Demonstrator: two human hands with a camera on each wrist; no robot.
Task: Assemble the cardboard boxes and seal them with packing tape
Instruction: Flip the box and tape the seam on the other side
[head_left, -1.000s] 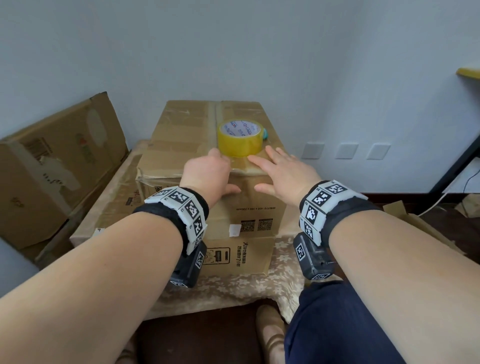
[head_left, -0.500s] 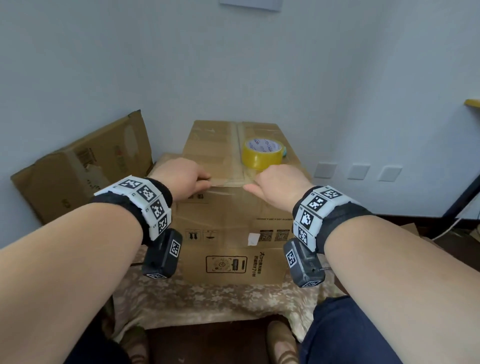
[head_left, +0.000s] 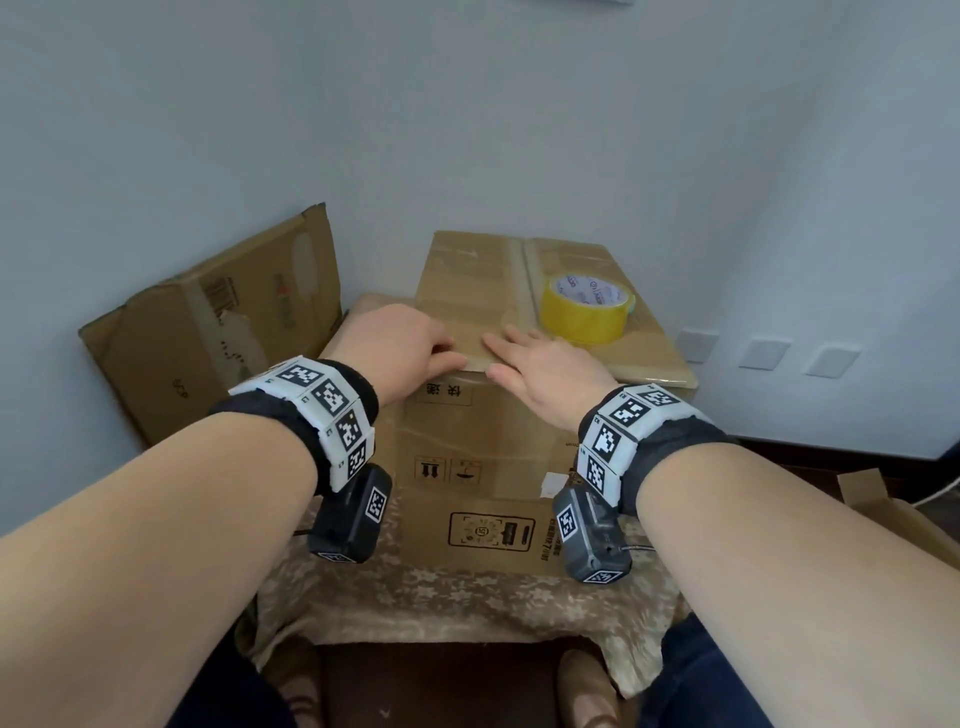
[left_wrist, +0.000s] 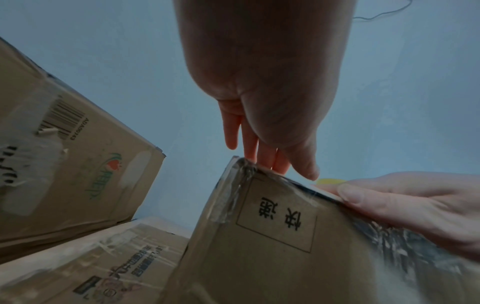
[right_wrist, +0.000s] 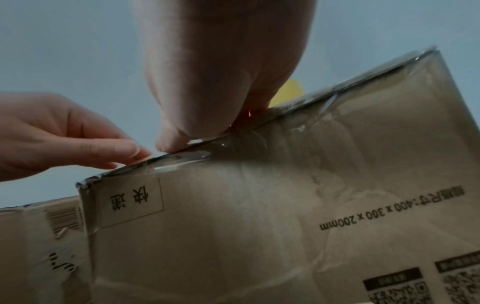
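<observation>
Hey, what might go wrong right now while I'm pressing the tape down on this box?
1. The yellow tape roll sits loose on the box top just past your right hand; a forward sweep could knock it off.
2. The tape at the near edge looks wrinkled in the wrist views, so it may not bond flat.
3. Your left hand is near the corner, so pressing there might tip the box.

Left hand (head_left: 400, 343): fingertips curl over the near top edge of the box (head_left: 488, 447), so contact there is hidden in head view. Right hand (head_left: 545, 374) covers part of that edge too. Tape roll (head_left: 584, 306): only a yellow sliver shows in both wrist views. Label print on the leaning box (head_left: 218, 332) is too blurred to read. Both forearms cut off by the frame's edges.
</observation>
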